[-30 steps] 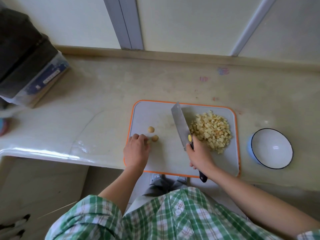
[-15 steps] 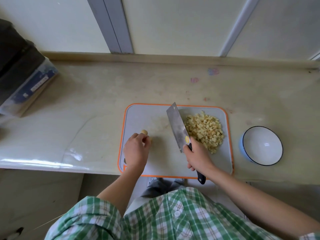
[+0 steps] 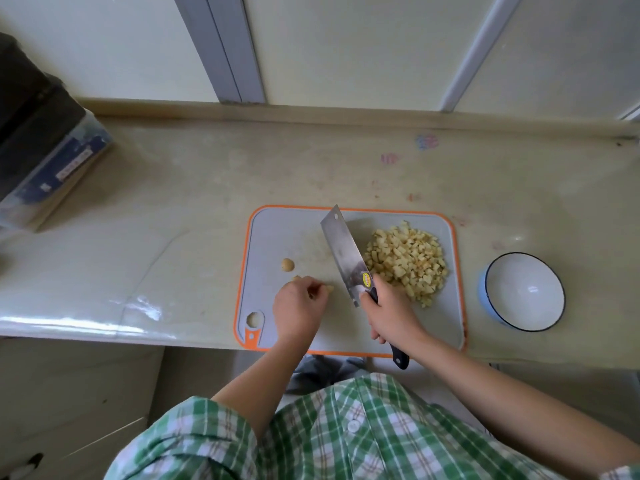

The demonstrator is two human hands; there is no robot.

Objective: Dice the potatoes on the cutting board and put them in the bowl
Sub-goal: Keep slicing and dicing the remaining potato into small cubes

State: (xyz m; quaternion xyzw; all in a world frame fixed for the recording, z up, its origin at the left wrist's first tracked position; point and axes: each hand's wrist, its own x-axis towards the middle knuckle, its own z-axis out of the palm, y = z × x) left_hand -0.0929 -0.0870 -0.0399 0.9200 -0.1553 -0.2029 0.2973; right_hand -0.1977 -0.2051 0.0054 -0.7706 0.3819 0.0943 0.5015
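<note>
- A person in a green plaid shirt [image 3: 346, 427] stands at a pale counter [image 3: 173, 202], seen from above.
- A grey cutting board [image 3: 277, 233] with an orange rim lies at the counter's near edge, in front of the person.
- The left grip [image 3: 299, 310], a bare hand, rests on the board's left half. Its fingers are curled down, and the fingertips pinch a small potato piece [image 3: 327, 289] against the board.
- A round potato end [image 3: 287, 265] lies alone on the board, just beyond the left grip and apart from it.
- The right grip [image 3: 391, 317], also a bare hand, is clamped around the black handle of a cleaver [image 3: 343, 254]. The handle's end sticks out behind the wrist, past the board's near edge.
- The cleaver's wide steel blade points away from the person and leans slightly left. It stands between the left grip and the diced potatoes. Whether its edge touches the board cannot be told.
- The diced potatoes [image 3: 405, 261], small pale yellow cubes, are heaped on the board's right half, just right of the blade.
- A white bowl [image 3: 519, 282] with a dark rim and blue outside sits on the counter just right of the board, with no potato in it.
- A dark box [image 3: 34, 109] on a clear container sits at the counter's far left.
</note>
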